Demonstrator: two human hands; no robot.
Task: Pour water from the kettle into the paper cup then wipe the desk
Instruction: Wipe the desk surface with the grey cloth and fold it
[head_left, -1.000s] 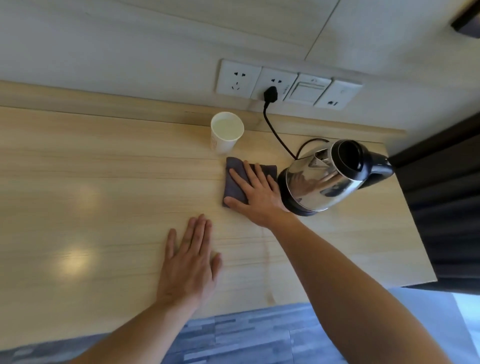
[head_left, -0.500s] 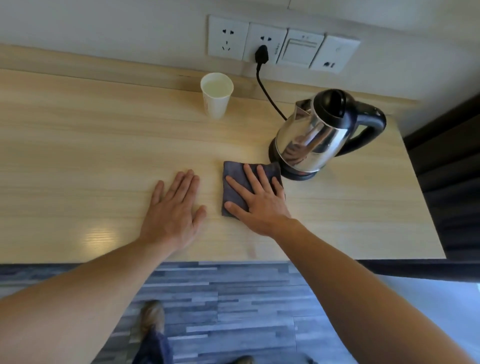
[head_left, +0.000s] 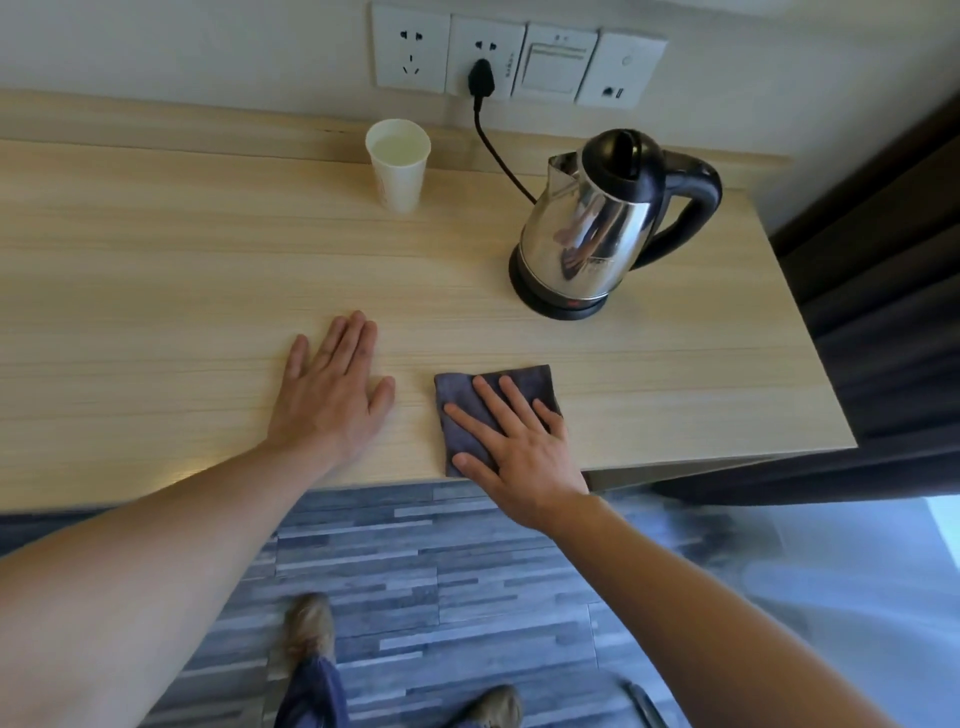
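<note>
Cloth (head_left: 524, 382) now dragged to bench (head_left: 156, 270) front edge under flat right hand (head_left: 519, 447); left hand (head_left: 332, 395) flat, grasping nothing

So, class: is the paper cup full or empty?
Filled: the paper cup stands upright near the wall, with pale liquid visible close to its rim.

We see a row of white wall sockets (head_left: 449, 52) with a black plug (head_left: 480, 78) in one, a dark curtain (head_left: 883, 291) at right, and grey plank flooring (head_left: 441, 571) below.
</note>
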